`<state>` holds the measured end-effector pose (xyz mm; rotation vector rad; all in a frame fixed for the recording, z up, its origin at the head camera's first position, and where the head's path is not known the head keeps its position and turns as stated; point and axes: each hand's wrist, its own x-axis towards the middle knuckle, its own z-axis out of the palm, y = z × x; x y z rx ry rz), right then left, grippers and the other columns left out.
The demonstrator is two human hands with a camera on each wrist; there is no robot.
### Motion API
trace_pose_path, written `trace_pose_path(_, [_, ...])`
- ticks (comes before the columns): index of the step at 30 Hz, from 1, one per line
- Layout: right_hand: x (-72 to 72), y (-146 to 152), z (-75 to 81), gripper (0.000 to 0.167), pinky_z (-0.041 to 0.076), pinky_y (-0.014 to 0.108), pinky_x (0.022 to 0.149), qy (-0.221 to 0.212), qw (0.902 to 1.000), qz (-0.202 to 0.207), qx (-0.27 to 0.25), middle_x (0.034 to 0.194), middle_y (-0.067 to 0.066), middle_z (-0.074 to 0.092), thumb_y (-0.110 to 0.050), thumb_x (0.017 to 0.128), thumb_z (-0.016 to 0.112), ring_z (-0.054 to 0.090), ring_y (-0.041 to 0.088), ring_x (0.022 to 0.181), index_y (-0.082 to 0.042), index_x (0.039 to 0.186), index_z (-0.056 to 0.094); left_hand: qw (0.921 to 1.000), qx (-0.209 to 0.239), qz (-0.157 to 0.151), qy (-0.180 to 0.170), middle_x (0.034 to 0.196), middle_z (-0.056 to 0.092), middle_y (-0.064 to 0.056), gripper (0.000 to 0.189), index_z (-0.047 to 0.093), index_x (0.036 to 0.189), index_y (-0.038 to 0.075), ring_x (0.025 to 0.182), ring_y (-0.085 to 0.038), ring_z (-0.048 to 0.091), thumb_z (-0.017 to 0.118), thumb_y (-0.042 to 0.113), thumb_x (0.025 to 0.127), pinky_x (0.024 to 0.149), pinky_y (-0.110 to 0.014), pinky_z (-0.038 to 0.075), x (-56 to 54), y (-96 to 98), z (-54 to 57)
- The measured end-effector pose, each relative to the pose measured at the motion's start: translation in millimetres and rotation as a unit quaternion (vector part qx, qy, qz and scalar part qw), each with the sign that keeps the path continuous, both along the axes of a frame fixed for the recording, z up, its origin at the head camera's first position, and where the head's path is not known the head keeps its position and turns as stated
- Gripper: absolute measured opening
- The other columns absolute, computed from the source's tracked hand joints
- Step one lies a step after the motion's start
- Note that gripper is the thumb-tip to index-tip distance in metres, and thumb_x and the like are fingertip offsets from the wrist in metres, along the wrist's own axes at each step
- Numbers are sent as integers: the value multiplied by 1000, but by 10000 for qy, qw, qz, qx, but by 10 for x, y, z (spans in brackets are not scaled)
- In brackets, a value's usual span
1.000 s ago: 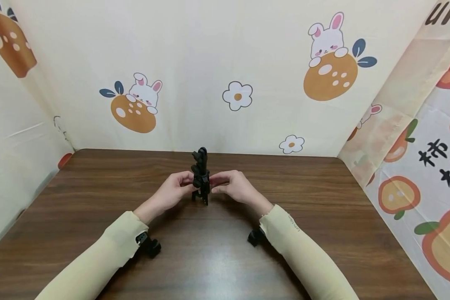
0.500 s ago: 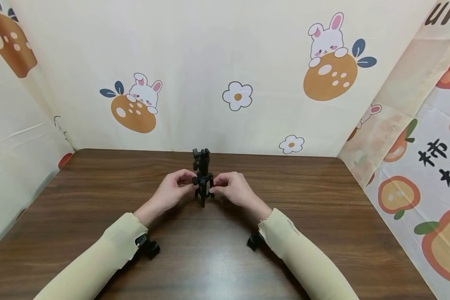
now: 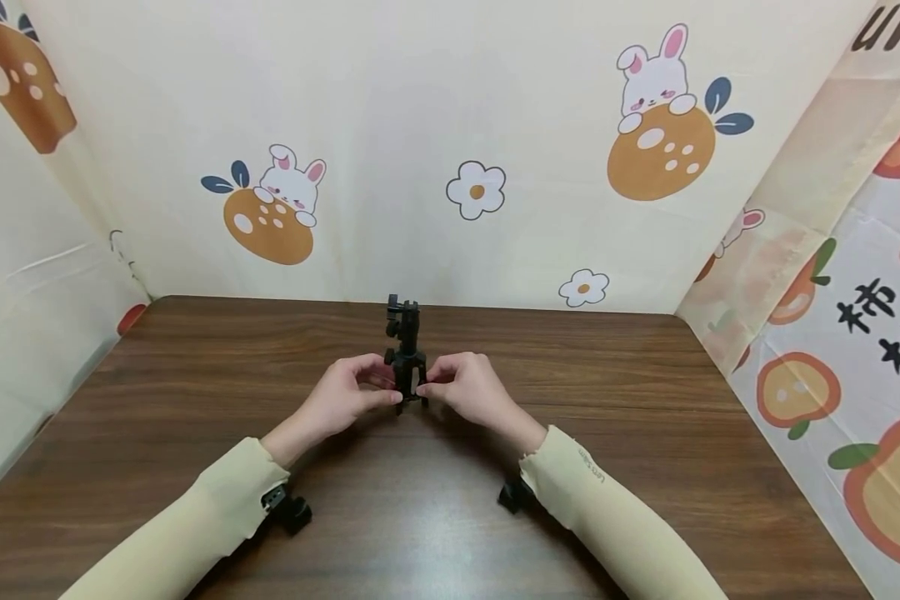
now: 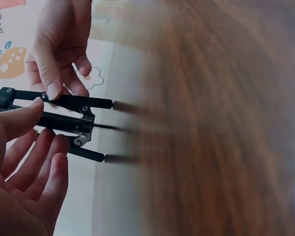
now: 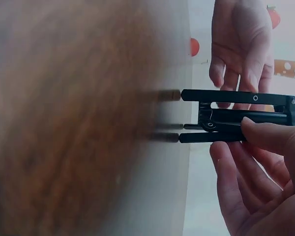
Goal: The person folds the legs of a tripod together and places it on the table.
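A small black tripod (image 3: 407,337) stands upright on the brown wooden table, its folded head on top and its short legs close together. My left hand (image 3: 343,392) holds a leg from the left, thumb in front and fingers behind. From the right, my right hand (image 3: 467,385) pinches another leg between thumb and fingers. Seen by the left wrist camera, the tripod's legs (image 4: 96,103) point down to the tabletop, with a thin centre rod and braces between them. The right wrist view shows my right thumb (image 5: 265,135) against a leg and the left hand (image 5: 241,44) beyond.
The wooden table (image 3: 435,517) reaches back to a cream curtain (image 3: 390,100) printed with rabbits and flowers. More printed cloth hangs at the left and right sides. A black wrist camera (image 3: 288,510) sits under the left sleeve, another (image 3: 513,496) under the right.
The tripod has turned about its upright axis, so its legs now show apart. Both hands have moved slightly lower along it, and the right fingers have closed in on a leg.
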<state>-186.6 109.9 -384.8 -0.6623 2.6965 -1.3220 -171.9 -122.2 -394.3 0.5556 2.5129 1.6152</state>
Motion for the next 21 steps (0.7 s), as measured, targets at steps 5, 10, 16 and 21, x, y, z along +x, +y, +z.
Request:
trace_pose_path(5, [7, -14, -2, 10, 50, 28, 63, 0, 9999, 103, 93, 76, -13, 70, -21, 83, 83, 63, 7, 72, -20, 77, 75, 9999, -51, 64, 60, 101, 71, -4, 26, 70, 108, 8, 96, -21, 67, 80, 14, 85, 88, -45, 51, 16, 26, 6])
trace_pose_path(10, [-25, 3, -4, 5, 53, 28, 69, -181, 9993, 314, 14, 80, -11, 73, -13, 84, 82, 66, 5, 77, -17, 85, 78, 9999, -107, 61, 100, 103, 70, -5, 26, 70, 110, 8, 95, -21, 66, 79, 12, 86, 87, -44, 52, 15, 34, 12])
trace_pose_path(16, [-45, 20, -17, 7, 53, 27, 67, -273, 9988, 403, -23, 81, -9, 73, -11, 83, 82, 66, 7, 76, -15, 87, 79, 9996, -131, -74, 247, 99, 70, -7, 27, 70, 110, 5, 89, -20, 67, 79, 9, 84, 82, -41, 53, -10, 62, 17])
trace_pose_path(21, [-60, 9, -38, 8, 52, 26, 69, -265, 9985, 476, 9, 80, -7, 73, -8, 81, 82, 66, 6, 76, -13, 85, 78, 9995, -138, -83, 272, 95, 70, -7, 28, 70, 108, 3, 84, -20, 67, 81, 8, 83, 78, -38, 53, -19, 78, 20])
